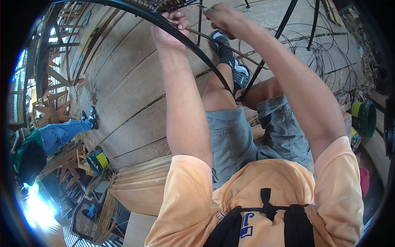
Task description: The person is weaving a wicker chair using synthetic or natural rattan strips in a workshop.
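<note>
Near the top edge, brown woven wicker [158, 5] sits against a curved black metal frame [181, 37]. My left hand [170, 31] is up behind the frame's curve, its fingers curled at the weave. A long brown strand [234, 50] runs from those fingers down to the right, past my shins. My right hand [227, 21] is closed, to the right of the weave. From its fingers a thin, pale metal tool [200, 6] points toward the wicker; its handle is hidden in my grip.
Black legs of the frame [257, 74] stand by my knees. Loose black strands [325, 53] lie coiled on the wooden floor [131, 74] to the right. Stacked boards [142, 181] lie beside me. Another person [61, 133] and a green bucket [98, 160] are at left; another green bucket [364, 119] stands right.
</note>
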A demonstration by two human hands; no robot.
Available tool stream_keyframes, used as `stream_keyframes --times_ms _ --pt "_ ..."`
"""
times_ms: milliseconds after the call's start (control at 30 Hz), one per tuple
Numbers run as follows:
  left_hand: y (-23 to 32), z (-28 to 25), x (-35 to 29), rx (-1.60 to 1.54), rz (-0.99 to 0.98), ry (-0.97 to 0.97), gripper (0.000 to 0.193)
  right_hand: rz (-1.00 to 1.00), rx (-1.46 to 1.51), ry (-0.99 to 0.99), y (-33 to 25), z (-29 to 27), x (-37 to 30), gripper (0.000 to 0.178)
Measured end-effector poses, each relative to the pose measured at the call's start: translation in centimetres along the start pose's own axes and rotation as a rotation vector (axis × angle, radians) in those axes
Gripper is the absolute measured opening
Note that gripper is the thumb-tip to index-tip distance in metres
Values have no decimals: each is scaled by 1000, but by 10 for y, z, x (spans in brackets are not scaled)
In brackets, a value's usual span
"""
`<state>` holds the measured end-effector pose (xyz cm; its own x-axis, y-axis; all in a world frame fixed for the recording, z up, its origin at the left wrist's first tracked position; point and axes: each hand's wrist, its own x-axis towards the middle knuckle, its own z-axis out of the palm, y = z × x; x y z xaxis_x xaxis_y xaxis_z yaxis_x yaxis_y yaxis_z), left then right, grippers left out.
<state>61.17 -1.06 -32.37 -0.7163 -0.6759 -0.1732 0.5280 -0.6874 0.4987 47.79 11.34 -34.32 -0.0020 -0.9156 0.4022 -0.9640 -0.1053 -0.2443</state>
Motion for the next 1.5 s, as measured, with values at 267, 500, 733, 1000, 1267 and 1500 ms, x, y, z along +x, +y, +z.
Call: stream_keyframes --times_ms 267,500,733,1000,1267,1500 --pt "0 -7 -5 14 53 56 11 486 366 143 -75 -31 -7 20" --pt "-11 18 -19 159 110 115 11 377 216 183 -77 -30 11 23" --pt "-5 3 -11 138 77 86 12 515 194 82 -94 -30 18 27" --pt "-7 -4 -3 158 93 66 8 619 240 105 -101 -33 19 20" --pt "11 -56 24 22 -17 -321 28 679 268 109 -104 -34 28 19" --pt "16 -56 31 244 -23 -154 30 777 -4 273 -119 -43 42 23"
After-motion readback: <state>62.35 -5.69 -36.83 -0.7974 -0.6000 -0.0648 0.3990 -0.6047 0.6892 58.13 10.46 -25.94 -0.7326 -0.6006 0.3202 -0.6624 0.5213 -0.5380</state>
